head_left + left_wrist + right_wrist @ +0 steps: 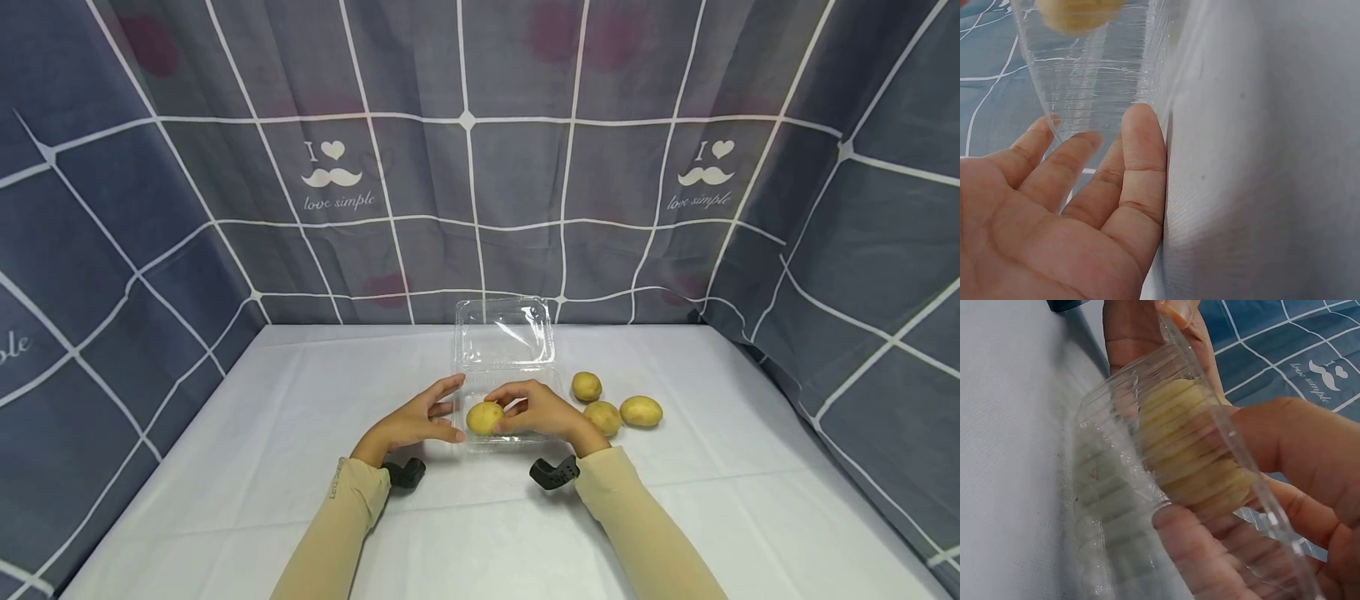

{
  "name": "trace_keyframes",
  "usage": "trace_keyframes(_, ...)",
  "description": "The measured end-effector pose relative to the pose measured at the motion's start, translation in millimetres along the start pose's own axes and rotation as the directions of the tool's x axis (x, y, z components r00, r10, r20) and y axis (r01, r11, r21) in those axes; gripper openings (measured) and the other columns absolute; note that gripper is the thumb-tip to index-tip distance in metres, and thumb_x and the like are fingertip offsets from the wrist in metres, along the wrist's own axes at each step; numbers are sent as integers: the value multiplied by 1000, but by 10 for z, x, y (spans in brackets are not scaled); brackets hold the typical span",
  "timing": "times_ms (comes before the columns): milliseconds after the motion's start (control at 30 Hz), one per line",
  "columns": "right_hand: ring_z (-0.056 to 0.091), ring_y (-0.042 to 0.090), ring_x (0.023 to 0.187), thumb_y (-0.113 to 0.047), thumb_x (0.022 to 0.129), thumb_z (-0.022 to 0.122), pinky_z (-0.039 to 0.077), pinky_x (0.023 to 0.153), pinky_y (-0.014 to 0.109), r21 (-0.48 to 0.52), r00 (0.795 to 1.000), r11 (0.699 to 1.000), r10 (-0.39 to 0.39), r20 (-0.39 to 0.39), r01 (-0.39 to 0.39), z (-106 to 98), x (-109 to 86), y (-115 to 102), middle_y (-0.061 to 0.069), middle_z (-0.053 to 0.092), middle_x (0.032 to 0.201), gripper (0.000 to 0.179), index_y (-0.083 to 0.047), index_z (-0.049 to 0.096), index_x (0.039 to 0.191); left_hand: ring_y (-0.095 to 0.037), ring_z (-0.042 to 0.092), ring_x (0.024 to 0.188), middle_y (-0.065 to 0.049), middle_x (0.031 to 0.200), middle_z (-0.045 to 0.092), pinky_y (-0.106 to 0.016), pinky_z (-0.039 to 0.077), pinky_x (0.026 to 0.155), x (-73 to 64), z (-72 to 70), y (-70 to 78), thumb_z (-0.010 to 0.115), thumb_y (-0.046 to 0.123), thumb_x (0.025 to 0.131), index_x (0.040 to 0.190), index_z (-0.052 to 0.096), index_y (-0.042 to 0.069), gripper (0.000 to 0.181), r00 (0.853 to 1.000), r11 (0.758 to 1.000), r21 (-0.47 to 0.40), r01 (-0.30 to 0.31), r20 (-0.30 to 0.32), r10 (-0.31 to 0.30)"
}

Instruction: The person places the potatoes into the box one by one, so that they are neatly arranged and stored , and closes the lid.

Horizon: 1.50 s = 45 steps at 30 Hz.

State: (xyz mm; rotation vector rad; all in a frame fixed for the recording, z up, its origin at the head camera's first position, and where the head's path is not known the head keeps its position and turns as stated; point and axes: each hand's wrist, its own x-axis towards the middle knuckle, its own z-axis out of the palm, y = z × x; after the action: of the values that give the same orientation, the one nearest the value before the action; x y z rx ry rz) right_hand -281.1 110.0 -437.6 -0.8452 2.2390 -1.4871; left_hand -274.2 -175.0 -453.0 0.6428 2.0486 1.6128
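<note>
A clear plastic clamshell box point(504, 333) stands on the white table with its lid raised at the back. Low inside its left part, my right hand point(542, 412) grips a yellow potato point(484, 418) with thumb and fingers. Through the ribbed wall in the right wrist view, the potato point(1191, 447) shows between the fingers. My left hand point(420, 417) is at the box's left side, fingers spread and loosely bent. In the left wrist view its fingertips point(1142, 125) lie against or very near the outer wall.
Three more potatoes lie right of the box: a small one point(587, 387) at the back, one point(602, 418) partly behind my right wrist, and a longer one point(641, 412) farther right. Dark gridded curtains point(420, 167) enclose the table point(337, 367) at back and sides.
</note>
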Motion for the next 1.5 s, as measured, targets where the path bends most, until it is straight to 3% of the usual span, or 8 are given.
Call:
trace_keyframes(167,75,26,106,-6,92,83,61,93,34,-15,999,1000,27,27,-26,4,-1,-24,12,73,118,46,4,70,135,-49,25,160,-18,181,8,-62,36,124,-1,-2,11,85,10,93,173,12,4,108,1000,1000,-1,-4,3,4)
trace_keyframes(333,74,30,112,-1,93,82,61,98,36,-42,998,999,7,60,-5,-6,14,-11,15,74,120,44,8,69,134,-50,26,160,-20,180,8,-62,36,124,-7,0,12,84,9,93,173,12,3,107,1000,1000,-3,-15,3,15)
trace_keyframes(833,71,23,115,1,97,76,57,103,32,-113,990,992,-43,137,58,-6,65,43,23,73,130,40,12,68,134,-50,26,160,-19,180,9,-62,36,124,-16,5,9,84,10,93,173,12,4,107,1000,1000,-8,-13,-3,13)
trace_keyframes(1033,69,16,111,0,98,76,57,102,32,-100,989,994,-38,142,52,1,47,21,23,74,126,42,13,65,137,-50,26,160,-20,180,9,-62,36,124,-20,16,20,83,11,94,173,12,4,107,1000,1000,-10,-14,0,14)
trace_keyframes(1500,69,17,110,-2,98,76,56,103,34,-93,992,995,-26,124,37,12,27,12,23,72,128,45,15,63,137,-49,26,160,-19,180,8,-61,34,125,-25,26,31,83,8,93,173,11,3,107,1000,1000,-18,-12,-7,12)
